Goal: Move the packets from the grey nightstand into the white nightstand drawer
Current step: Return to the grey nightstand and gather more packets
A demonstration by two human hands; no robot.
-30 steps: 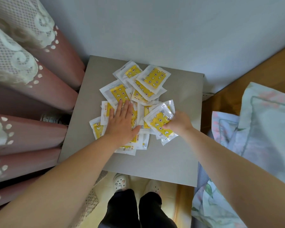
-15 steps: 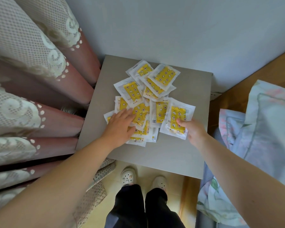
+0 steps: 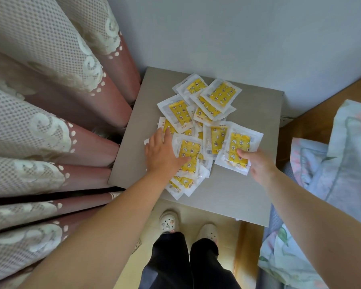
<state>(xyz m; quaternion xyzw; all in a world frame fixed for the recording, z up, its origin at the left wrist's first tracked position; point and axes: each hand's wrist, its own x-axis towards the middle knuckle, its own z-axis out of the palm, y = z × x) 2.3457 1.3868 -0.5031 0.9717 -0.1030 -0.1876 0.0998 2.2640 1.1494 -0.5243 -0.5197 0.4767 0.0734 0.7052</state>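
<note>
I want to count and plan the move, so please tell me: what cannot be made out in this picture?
Head view:
1. White nightstand drawer: outside the frame.
2. How many packets: they overlap, and the left hand covers some.
3. Right hand grip: the held packet hides its fingers; only the thumb shows.
4. Text on the packets: too small.
5. Grey nightstand front: hidden under its own top.

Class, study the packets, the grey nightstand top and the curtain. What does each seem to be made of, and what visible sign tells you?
Packets: probably thin glossy plastic film; pale sealed edges catch glare. Grey nightstand top: smooth matte board, likely laminate or painted wood; even colour, no grain. Curtain: pink fabric behind cream net lace; holes and folds show.
</note>
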